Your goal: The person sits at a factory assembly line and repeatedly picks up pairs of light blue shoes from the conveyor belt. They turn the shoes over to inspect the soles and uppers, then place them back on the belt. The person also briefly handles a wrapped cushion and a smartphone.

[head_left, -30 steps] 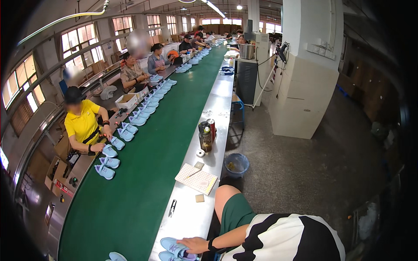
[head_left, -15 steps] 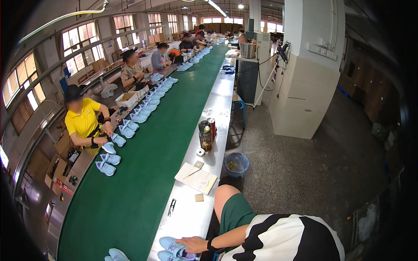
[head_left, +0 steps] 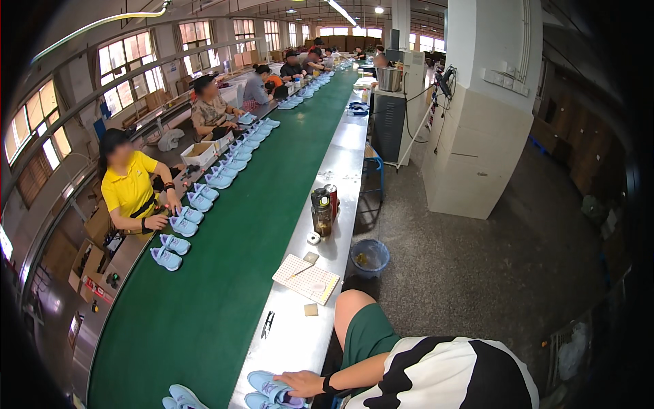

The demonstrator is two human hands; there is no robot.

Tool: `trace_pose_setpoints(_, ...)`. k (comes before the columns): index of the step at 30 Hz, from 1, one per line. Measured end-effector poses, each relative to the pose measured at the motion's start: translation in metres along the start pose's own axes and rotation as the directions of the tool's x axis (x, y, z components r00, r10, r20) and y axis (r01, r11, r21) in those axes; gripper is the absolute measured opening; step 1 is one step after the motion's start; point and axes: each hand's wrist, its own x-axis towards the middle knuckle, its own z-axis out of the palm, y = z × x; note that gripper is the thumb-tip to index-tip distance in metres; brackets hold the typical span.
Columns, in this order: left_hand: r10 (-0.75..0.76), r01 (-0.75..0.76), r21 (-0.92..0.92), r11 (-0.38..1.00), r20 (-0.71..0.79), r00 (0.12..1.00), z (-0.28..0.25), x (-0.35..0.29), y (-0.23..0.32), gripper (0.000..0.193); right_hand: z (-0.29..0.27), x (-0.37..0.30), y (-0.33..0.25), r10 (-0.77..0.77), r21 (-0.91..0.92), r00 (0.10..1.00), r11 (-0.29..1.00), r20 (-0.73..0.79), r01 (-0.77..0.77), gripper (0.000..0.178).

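Observation:
At the lower edge my right hand (head_left: 298, 384) rests on a light-blue sneaker (head_left: 268, 382), its fingers over the shoe's tongue and collar. A second light-blue sneaker (head_left: 259, 400) lies beside it on the shiny metal bench, partly cut off by the frame's edge. A black band circles my right wrist. My left hand is out of the picture. On the green belt to the left of the bench, another pair of light-blue sneakers (head_left: 182, 397) shows at the lower edge. Farther up the bench lies a pair of black-handled thread snips (head_left: 268, 324).
A green conveyor belt (head_left: 204, 320) runs beside the metal bench (head_left: 286, 344). A checked board (head_left: 306, 278), bottle (head_left: 321, 215) and red can (head_left: 332, 198) stand on the bench. Across the belt, a person in yellow (head_left: 133, 184) handles sneakers, with more people beyond. A waste bin (head_left: 370, 258) stands right.
My right hand has stayed on the sneaker. Across the belt, the yellow-shirted person's sneakers now stand in a pair, and nearby belt shoes have shifted slightly away. A farther person has turned.

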Motion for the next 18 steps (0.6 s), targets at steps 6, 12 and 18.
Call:
trace_pose_setpoints(6,0.005,-0.005,-0.048,0.999,0.015,1.0,-0.002,-0.001,0.002,0.059,0.002,-0.002,0.001,0.044,-0.003,0.998,0.999,0.051,-0.044,0.071)
trace_pose_setpoints(12,-0.013,0.014,-0.031,0.999,0.027,1.0,-0.003,0.0,-0.003,0.06,0.007,0.0,0.004,0.056,0.048,0.997,0.997,0.055,-0.059,0.07)
trace_pose_setpoints(18,0.04,-0.04,-0.01,0.999,-0.003,0.999,-0.003,0.002,-0.004,0.062,0.015,-0.002,0.01,0.052,0.04,0.998,0.998,0.034,-0.054,0.07)
